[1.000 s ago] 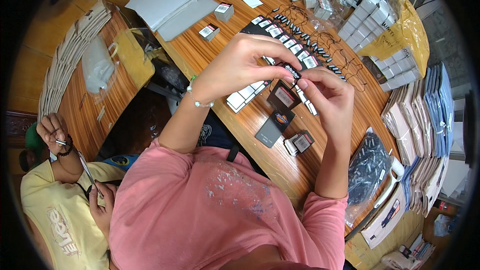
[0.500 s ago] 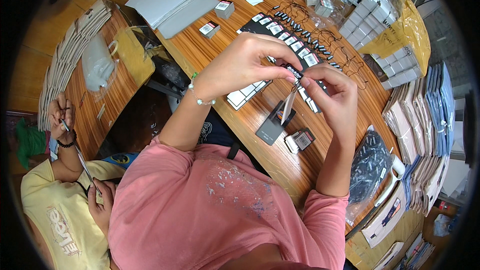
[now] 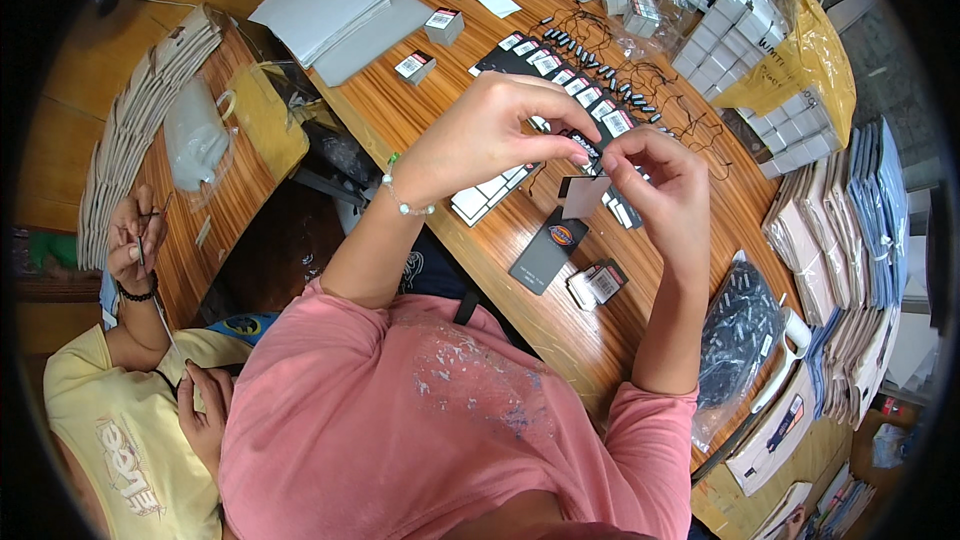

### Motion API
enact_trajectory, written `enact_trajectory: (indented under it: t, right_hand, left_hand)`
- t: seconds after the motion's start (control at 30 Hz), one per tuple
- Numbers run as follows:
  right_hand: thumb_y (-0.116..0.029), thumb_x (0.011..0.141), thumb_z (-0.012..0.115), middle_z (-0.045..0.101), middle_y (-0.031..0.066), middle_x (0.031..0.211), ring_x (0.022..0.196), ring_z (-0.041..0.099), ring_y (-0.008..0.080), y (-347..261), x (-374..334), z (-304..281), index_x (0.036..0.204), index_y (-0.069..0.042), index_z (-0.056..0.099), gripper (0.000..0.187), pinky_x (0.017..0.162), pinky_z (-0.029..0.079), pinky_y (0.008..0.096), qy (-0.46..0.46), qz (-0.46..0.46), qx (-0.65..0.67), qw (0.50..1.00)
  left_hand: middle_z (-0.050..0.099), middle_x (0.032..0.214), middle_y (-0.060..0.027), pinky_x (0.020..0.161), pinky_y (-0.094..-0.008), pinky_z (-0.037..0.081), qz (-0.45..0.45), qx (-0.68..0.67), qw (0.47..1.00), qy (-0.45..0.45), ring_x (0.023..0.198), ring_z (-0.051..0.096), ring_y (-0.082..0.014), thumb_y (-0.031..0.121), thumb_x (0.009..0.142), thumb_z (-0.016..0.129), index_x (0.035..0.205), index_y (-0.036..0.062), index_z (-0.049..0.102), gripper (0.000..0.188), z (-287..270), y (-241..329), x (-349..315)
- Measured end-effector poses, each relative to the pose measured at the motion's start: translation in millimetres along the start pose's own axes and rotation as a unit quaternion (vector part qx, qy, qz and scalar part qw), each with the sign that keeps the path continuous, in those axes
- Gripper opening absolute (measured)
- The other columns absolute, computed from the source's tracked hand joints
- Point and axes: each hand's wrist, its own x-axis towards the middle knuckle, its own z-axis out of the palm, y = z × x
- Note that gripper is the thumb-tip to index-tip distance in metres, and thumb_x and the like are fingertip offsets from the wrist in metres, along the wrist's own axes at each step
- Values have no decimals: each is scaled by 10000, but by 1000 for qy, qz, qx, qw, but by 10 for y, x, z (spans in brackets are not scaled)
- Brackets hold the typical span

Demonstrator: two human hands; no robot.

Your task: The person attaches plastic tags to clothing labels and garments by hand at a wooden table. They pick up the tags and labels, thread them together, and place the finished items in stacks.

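All positions are given relative to the long wooden table (image 3: 420, 130).

Far left of the table, a co-worker in a yellow shirt (image 3: 110, 440) sits with one hand raised, pinching a thin dark item; what it is cannot be determined. Beside that, on a lower side bench, a fanned stack of flat brown sleeves (image 3: 130, 130) lies on its edge next to a clear plastic bag (image 3: 192, 135) and a yellow bag (image 3: 262, 120).

At the table's far left end rests a pile of grey card sheets (image 3: 325, 10), with two small boxes carrying white labels (image 3: 428, 45) just beside it.

Above the table's middle, the left hand (image 3: 480, 135) and right hand (image 3: 655, 185) meet, fingertips closed narrowly on a small hang tag (image 3: 583, 195), pale side toward the camera. It is held raised, probably so that the thin cord at its top can be worked. Directly below it on the table lie a dark rectangular tag (image 3: 545, 250) and a row of black tags with white labels (image 3: 560, 75), laid overlapping for easy pickup.

Along the table's right edge stand stacked white boxes (image 3: 735, 30) in a yellow bag, a bag of dark small parts (image 3: 740, 325), and upright blue and tan packets (image 3: 850, 220).
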Motion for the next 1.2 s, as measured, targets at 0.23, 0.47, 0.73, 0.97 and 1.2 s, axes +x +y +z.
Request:
enact_trajectory:
  t: [0.23,0.47,0.73,0.97,1.2]
  right_hand:
    - [-49,749,573,585,36,715,668,529,78,0,-9,19,768,43,586,94,634,435,215,-19,40,46,998]
    - [-52,753,569,572,28,716,667,514,71,18,-7,44,777,42,581,97,627,423,209,-20,46,72,996]
    - [-54,755,557,571,19,719,670,507,66,24,4,59,776,37,581,97,633,418,208,-5,42,76,996]
    - [-65,753,573,574,18,701,662,509,66,31,13,91,775,30,586,98,616,419,207,-7,33,63,997]
    - [-76,777,592,550,-1,718,638,506,64,67,56,213,818,0,577,88,599,415,198,16,49,193,980]
  left_hand:
    - [618,708,-85,609,-266,435,-4,-10,1000,9,657,575,-167,87,653,688,779,8,650,154,-4,-23,-28]
    - [627,726,-82,623,-263,441,-16,-24,999,15,674,582,-161,74,643,695,772,7,653,152,3,-56,-27]
    - [614,710,-71,621,-252,442,-30,-16,999,12,673,570,-151,46,635,693,781,1,652,159,-8,-91,2]
    - [639,779,-80,649,-237,466,-64,-73,995,-6,714,597,-142,7,638,686,812,-8,655,177,-24,-168,-17]
    - [614,736,-29,521,-157,395,-166,-131,977,-33,646,545,-43,16,673,672,853,1,645,183,79,-154,-2]
